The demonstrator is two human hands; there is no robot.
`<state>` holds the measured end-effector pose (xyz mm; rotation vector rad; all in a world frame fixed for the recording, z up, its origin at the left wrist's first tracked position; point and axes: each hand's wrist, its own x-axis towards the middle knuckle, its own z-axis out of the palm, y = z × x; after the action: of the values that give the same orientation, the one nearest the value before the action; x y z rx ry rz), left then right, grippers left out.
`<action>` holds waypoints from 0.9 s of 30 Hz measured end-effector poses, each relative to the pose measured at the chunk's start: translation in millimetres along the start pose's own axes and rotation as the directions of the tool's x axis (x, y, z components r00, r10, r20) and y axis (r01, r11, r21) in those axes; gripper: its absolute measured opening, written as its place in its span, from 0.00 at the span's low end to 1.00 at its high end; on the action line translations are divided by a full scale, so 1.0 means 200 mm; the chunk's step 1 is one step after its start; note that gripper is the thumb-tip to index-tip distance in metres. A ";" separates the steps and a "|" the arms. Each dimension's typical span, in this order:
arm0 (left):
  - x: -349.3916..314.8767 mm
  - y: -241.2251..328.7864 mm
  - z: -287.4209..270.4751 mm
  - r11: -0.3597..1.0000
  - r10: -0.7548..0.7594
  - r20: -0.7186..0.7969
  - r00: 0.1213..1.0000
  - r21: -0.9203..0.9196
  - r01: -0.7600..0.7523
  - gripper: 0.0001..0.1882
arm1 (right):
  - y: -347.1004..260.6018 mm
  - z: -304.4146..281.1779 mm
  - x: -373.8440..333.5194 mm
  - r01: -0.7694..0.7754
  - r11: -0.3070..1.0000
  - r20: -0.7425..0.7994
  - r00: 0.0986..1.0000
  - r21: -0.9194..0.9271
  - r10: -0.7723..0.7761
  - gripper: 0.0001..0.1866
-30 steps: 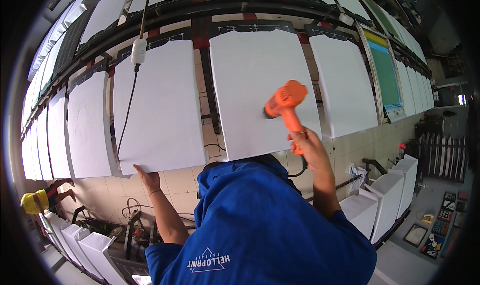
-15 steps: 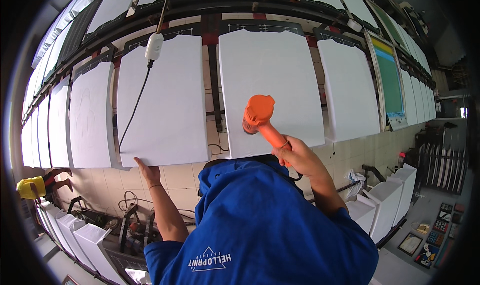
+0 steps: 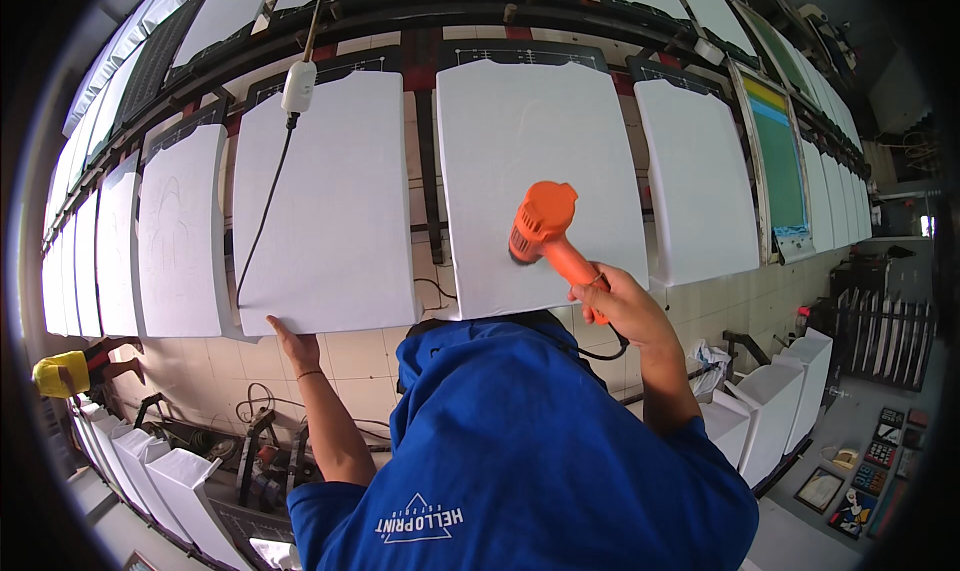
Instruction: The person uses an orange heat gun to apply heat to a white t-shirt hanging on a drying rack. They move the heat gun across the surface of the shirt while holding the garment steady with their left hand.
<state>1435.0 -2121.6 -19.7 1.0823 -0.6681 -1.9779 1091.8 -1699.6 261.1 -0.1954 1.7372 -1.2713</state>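
Observation:
My right hand (image 3: pixel 632 306) is closed round the handle of an orange heat gun (image 3: pixel 548 216). Its dark nozzle points down to the left over the lower half of a white cloth-covered board (image 3: pixel 530 121) in front of me. A black cord leaves the bottom of the handle and loops by my waist. My left hand (image 3: pixel 298 346) grips the near edge of the neighbouring white board (image 3: pixel 325 201) on the left. One digit shows at that edge, and the other fingers are hidden below it.
A white inline plug (image 3: pixel 299 88) hangs over the left board, its black cord running down. Further right, a framed printing screen (image 3: pixel 778 166) with green mesh lies on the row. Dark rails carry more white boards. A person in a yellow top (image 3: pixel 62 375) is at far left.
The heat gun and my right hand have moved to the right over the board. The hanging plug has swung slightly left. My left hand stays at the same edge.

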 end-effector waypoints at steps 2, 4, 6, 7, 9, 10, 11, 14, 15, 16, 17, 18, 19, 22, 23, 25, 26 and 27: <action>0.00 0.00 0.01 1.000 -0.004 0.004 1.000 0.005 0.004 0.37 | -0.01 0.02 0.05 0.048 0.999 -0.063 0.997 -0.017 -0.049 0.19; 0.00 0.00 0.03 1.000 -0.001 -0.013 1.000 -0.001 0.001 0.37 | -0.01 0.01 0.08 0.086 0.996 -0.091 0.992 -0.025 -0.088 0.18; -0.01 0.00 0.04 1.000 0.005 -0.024 1.000 -0.003 -0.005 0.36 | 0.03 -0.01 0.10 0.112 0.994 -0.085 0.990 -0.020 -0.113 0.19; -0.01 0.00 0.04 1.000 0.010 -0.027 1.000 -0.003 -0.010 0.36 | 0.03 -0.02 0.08 0.080 0.996 -0.072 0.994 -0.024 -0.082 0.19; -0.01 0.00 0.04 1.000 0.024 -0.028 0.999 -0.006 -0.024 0.35 | 0.02 -0.04 0.00 0.016 0.999 -0.049 0.999 -0.035 -0.018 0.19; 0.00 0.00 0.03 0.999 0.033 -0.027 0.999 -0.009 -0.033 0.34 | 0.01 -0.06 -0.02 0.001 0.999 -0.035 0.999 -0.041 -0.003 0.19; 0.00 -0.01 0.02 0.999 0.042 -0.026 0.999 -0.011 -0.043 0.34 | 0.00 -0.07 -0.04 -0.014 0.999 -0.022 1.000 -0.047 0.013 0.19; -0.01 -0.01 0.07 0.999 0.050 -0.058 0.997 -0.009 -0.050 0.33 | -0.01 -0.09 -0.02 0.021 0.999 -0.060 0.998 -0.046 -0.023 0.19; 0.00 -0.01 0.07 0.999 0.050 -0.057 0.997 -0.005 -0.051 0.33 | -0.01 -0.09 0.00 0.049 0.998 -0.082 0.995 -0.042 -0.052 0.19; 0.00 0.00 0.07 0.999 0.051 -0.056 0.997 0.000 -0.051 0.33 | -0.01 -0.09 0.04 0.066 0.997 -0.102 0.992 -0.028 -0.069 0.19; 0.00 0.00 0.07 0.999 0.052 -0.055 0.997 0.004 -0.051 0.33 | 0.01 -0.10 0.07 0.084 0.996 -0.121 0.989 -0.014 -0.085 0.19; -0.01 0.00 0.07 0.999 0.048 -0.051 0.998 0.002 -0.048 0.34 | 0.01 -0.11 0.09 0.102 0.995 -0.141 0.985 -0.004 -0.101 0.19; -0.01 0.00 0.07 0.999 0.044 -0.048 0.998 0.000 -0.044 0.34 | 0.02 -0.11 0.08 0.093 0.996 -0.140 0.986 -0.006 -0.092 0.19; -0.02 0.00 0.08 0.999 0.035 -0.055 0.998 -0.009 -0.035 0.34 | 0.03 -0.14 0.00 0.045 0.999 -0.121 0.992 0.000 -0.045 0.20; -0.03 0.00 0.08 0.999 0.032 -0.061 0.998 -0.013 -0.033 0.34 | 0.03 -0.16 -0.04 0.015 1.000 -0.106 0.994 0.010 -0.014 0.20; -0.02 0.00 0.08 0.999 0.049 -0.051 0.998 -0.001 -0.049 0.34 | 0.03 -0.18 -0.07 -0.003 1.000 -0.096 0.995 0.023 0.005 0.20; -0.03 -0.01 0.09 0.998 0.057 -0.046 0.997 0.005 -0.057 0.34 | 0.03 -0.19 -0.06 0.009 1.000 -0.099 0.995 0.022 -0.007 0.20; -0.02 0.00 0.09 0.998 0.056 -0.056 0.997 0.005 -0.056 0.33 | 0.03 -0.20 -0.06 0.022 0.999 -0.102 0.995 0.025 -0.020 0.20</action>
<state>1420.7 -2115.8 -9.3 1.1053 -0.6646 -1.8919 1071.2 -1663.6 265.0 -0.1355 1.8081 -1.3392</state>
